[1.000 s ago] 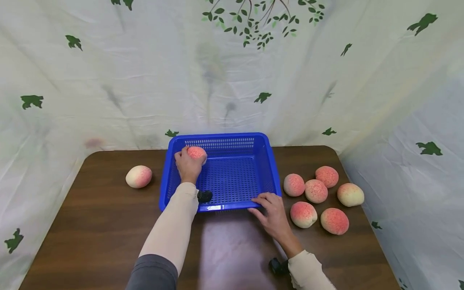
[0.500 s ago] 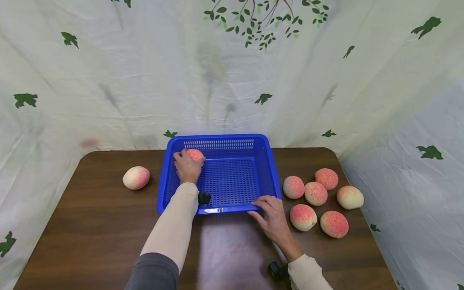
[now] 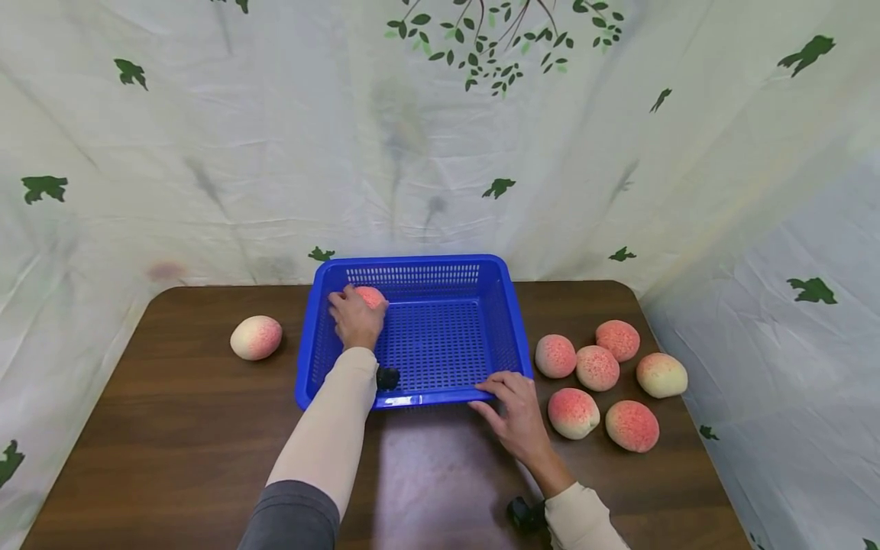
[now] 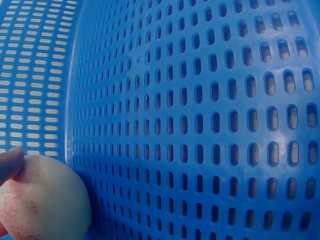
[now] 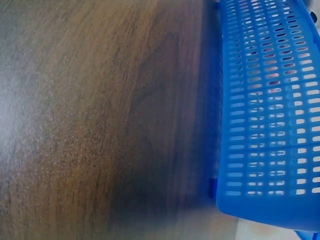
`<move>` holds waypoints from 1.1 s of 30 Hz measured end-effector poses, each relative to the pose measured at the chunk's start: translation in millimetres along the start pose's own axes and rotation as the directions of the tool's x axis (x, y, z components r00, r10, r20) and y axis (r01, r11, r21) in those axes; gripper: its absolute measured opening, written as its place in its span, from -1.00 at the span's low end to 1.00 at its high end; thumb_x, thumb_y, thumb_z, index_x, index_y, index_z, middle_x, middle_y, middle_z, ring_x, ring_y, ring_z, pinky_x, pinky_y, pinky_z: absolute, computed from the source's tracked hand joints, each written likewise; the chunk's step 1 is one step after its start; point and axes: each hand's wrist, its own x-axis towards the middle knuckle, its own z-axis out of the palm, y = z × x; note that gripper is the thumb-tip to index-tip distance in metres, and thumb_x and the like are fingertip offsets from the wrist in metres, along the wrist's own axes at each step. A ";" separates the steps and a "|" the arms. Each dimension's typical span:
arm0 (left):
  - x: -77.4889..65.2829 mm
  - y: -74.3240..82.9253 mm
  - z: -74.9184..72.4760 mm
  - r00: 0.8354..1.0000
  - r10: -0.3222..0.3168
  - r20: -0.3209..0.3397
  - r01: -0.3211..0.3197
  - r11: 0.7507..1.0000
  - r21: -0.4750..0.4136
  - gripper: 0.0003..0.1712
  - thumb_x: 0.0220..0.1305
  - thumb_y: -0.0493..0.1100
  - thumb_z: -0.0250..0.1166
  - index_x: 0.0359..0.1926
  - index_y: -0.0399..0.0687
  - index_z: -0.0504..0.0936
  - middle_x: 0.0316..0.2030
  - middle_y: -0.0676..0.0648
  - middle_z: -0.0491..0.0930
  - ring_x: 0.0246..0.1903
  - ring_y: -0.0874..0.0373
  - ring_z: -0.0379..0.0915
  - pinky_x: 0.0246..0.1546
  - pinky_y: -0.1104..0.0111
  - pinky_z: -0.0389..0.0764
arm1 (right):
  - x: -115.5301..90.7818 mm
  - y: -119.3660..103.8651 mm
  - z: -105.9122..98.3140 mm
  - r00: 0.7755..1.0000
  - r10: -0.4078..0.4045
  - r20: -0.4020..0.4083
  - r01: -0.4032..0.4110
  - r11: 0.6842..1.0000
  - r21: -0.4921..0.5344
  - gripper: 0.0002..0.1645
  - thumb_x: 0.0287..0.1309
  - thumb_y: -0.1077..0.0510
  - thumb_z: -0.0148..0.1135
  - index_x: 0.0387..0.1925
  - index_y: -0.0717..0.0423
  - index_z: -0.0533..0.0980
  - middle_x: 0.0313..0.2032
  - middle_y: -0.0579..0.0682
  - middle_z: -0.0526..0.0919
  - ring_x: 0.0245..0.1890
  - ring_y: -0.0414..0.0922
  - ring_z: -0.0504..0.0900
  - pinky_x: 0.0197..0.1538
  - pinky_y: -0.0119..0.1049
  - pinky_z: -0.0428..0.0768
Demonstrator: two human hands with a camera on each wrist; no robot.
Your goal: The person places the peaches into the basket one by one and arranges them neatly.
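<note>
On the dark brown wooden table point(image 3: 172, 428), a lone pale pink-and-cream peach point(image 3: 256, 337) lies at the far left, well apart from the blue perforated plastic basket point(image 3: 505, 305) at the middle. Inside the basket, at its far left corner, the left hand point(image 3: 355, 318) curls its fingers over a red-speckled pink peach point(image 3: 371, 296), grasping it down near the basket floor; the left wrist view shows this peach point(image 4: 45, 200) with a fingertip point(image 4: 10, 164) on it, sitting just beside the slotted wall point(image 4: 200, 125). It is the only thing seen in the basket. The right hand point(image 3: 517, 409) rests with relaxed, straight fingers on the basket's near right corner, touching the rim and gripping nothing; the right wrist view shows the basket's side wall point(image 5: 270, 125) standing on the table point(image 5: 90, 125). To the right of the basket lie five more speckled pink peaches point(image 3: 595, 367) and a paler cream one point(image 3: 661, 374), close together. Compared with a second ago, the left hand and its peach sit lower in the corner, less of the peach shows above the fingers, and the right hand has stayed at the rim.
</note>
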 end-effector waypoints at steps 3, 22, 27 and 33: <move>-0.2 0.8 -1.0 1.000 0.019 -0.003 -0.018 0.998 0.058 -0.17 0.16 0.00 0.35 0.32 -0.29 0.21 0.23 -0.40 0.12 0.22 -0.33 0.11 0.12 -0.18 0.31 | 0.5 -0.6 -0.3 1.000 -0.002 0.000 0.002 1.000 -0.004 -0.69 -0.05 0.06 0.47 -0.30 0.19 0.67 -0.27 0.01 0.61 -0.17 -0.01 0.53 -0.05 -0.12 0.31; 1.1 -2.0 -14.9 0.988 0.142 0.068 -0.151 0.978 0.144 -0.23 0.19 0.00 0.34 0.32 -0.22 0.26 0.21 -0.41 0.17 0.21 -0.31 0.07 0.18 -0.12 0.24 | 0.3 -4.2 2.1 1.000 0.001 -0.002 -0.001 1.000 -0.004 -0.66 -0.21 0.18 0.54 -0.30 0.19 0.66 -0.27 0.00 0.60 -0.18 -0.02 0.53 -0.05 -0.12 0.31; 2.8 4.6 -31.9 0.978 0.169 0.122 -0.175 0.984 0.037 -0.17 0.18 0.08 0.34 0.36 -0.16 0.24 0.24 -0.39 0.17 0.22 -0.28 0.04 0.21 -0.09 0.19 | 0.9 -7.3 0.9 1.000 0.016 0.002 -0.016 1.000 0.009 -0.68 -0.18 0.18 0.53 -0.29 0.18 0.67 -0.27 0.01 0.60 -0.17 -0.02 0.53 -0.04 -0.13 0.30; 8.4 12.0 -63.8 0.939 0.249 0.236 -0.215 0.964 -0.158 -0.20 0.23 0.08 0.31 0.37 -0.16 0.24 0.29 -0.36 0.24 0.28 -0.29 0.09 0.24 -0.06 0.20 | 0.9 -6.0 -0.4 1.000 0.018 -0.001 -0.018 1.000 0.004 -0.67 -0.20 0.19 0.54 -0.29 0.17 0.67 -0.27 0.01 0.59 -0.18 -0.02 0.53 -0.04 -0.15 0.29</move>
